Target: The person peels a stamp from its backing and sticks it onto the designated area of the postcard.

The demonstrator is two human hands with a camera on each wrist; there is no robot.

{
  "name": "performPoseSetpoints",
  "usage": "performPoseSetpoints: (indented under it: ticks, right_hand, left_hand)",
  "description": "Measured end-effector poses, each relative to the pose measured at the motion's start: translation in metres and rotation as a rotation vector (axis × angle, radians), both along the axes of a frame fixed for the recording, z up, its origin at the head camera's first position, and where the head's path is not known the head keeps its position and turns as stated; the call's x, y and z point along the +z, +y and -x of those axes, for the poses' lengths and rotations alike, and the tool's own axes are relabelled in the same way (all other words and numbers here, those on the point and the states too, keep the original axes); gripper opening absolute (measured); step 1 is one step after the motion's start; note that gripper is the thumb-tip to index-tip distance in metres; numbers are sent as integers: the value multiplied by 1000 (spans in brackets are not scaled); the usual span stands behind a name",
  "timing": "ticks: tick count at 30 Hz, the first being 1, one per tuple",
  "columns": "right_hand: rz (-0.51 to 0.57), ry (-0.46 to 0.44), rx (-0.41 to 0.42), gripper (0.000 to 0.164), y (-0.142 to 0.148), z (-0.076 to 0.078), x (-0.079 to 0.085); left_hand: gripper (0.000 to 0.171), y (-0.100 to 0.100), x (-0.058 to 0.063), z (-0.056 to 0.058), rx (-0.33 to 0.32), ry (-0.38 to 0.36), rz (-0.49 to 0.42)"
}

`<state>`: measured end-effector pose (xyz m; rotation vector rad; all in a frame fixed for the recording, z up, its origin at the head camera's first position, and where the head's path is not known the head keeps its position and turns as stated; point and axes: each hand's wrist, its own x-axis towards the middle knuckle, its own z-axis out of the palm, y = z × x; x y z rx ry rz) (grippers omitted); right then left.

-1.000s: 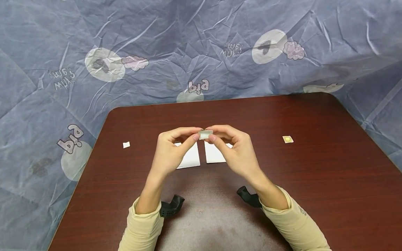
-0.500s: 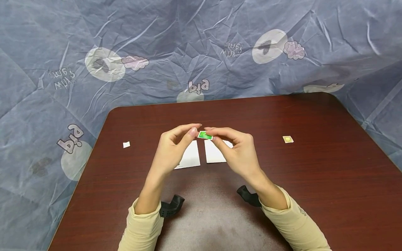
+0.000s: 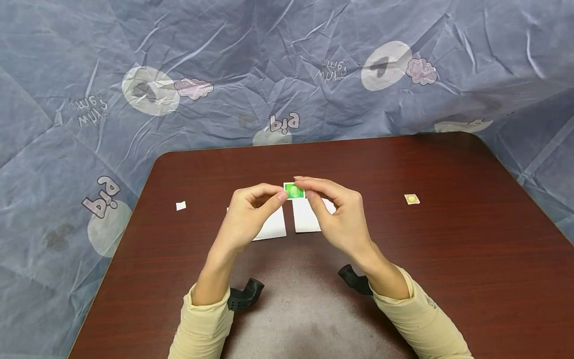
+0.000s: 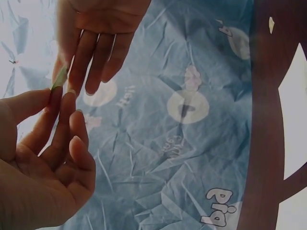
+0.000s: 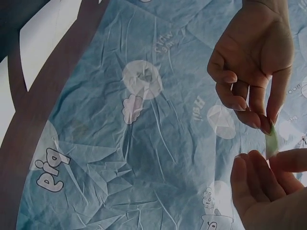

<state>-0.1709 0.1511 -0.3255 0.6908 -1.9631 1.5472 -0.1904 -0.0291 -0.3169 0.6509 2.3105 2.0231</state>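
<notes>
A small green postage stamp (image 3: 293, 191) with a white border is held up over the table, its printed face toward the head camera. My left hand (image 3: 244, 217) pinches its left edge between thumb and index finger. At the right edge, my right hand (image 3: 343, 217) has it between thumb and index finger, the index lying across the top corner. Both wrist views show the stamp edge-on as a thin green sliver (image 4: 59, 78), with the other fingers loosely bent. Beneath the hands lie two white sheets, a left sheet (image 3: 272, 224) and a right sheet (image 3: 306, 218), each partly hidden.
A yellowish stamp-like square (image 3: 412, 199) lies on the dark red-brown table (image 3: 471, 239) at right. Far left is a small white square (image 3: 181, 205). Black curved mounts (image 3: 246, 294) stick out at both wrists. A wrinkled blue printed sheet (image 3: 251, 65) hangs behind the table.
The stamp has turned from its pale back to its green face and now stands more upright. My left fingers loosened, then closed on its left edge again.
</notes>
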Motion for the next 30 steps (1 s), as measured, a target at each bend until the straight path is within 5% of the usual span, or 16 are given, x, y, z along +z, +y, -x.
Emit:
performPoseSetpoints:
  ticks: [17, 30]
  right_hand:
    - [12, -122, 74, 30, 0, -1, 5]
    - [-31, -63, 106, 26, 2, 1, 4]
  left_hand:
    - [14, 2, -2, 0, -65, -8, -123]
    - [16, 1, 0, -1, -173, -52, -217]
